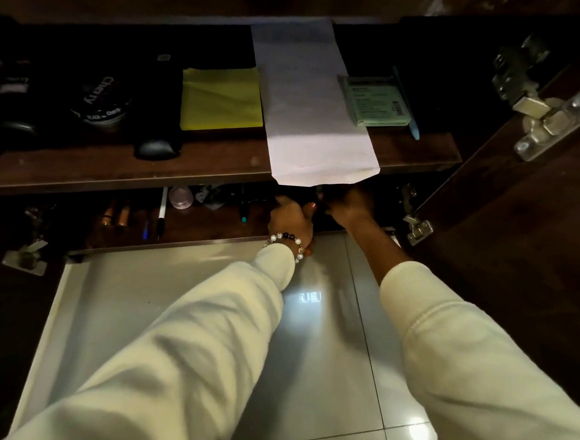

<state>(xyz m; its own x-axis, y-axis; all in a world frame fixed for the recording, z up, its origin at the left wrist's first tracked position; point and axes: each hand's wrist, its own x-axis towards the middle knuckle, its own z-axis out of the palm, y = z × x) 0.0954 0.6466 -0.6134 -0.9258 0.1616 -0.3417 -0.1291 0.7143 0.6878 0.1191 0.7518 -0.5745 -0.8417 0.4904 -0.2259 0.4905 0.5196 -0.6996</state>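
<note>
"While both hands were under that shelf, where was the thing they worked on?"

"The small dark object (318, 201) lay on the dark wooden lower shelf (199, 221), toward its right end, right under the hanging edge of the long white paper sheet (309, 118). It was too dim to tell what it was."

"And the fingers?"

"The left hand (290, 220), with a pearl-and-dark bead bracelet (285, 240) at the wrist, had its fingers curled round the object's left side. The right hand (349, 207) was at its other side, but its fingers ran into shadow. I could not tell whether they clasped it or lay loose."

"What lay nearby?"

"On the same shelf, left of the hands, were a teal-tipped dark pen (243, 213), a small pinkish round jar (180, 196) and a white pen (162, 207). On the dark wooden upper shelf (217, 161), the sheet lay between a folded yellow cloth (221, 98) and a pale green printed packet (376, 100), with a blue pen (413, 125) just beside the packet. Further left stood a round black tin lettered Cherry (101, 103) and a black computer mouse (156, 148). The dark wooden cabinet door (519, 253) stood open at the right with its silver metal hinges (546, 110). Glossy grey floor tiles (323, 359) lay below the cream sleeves (205, 334)."
</note>
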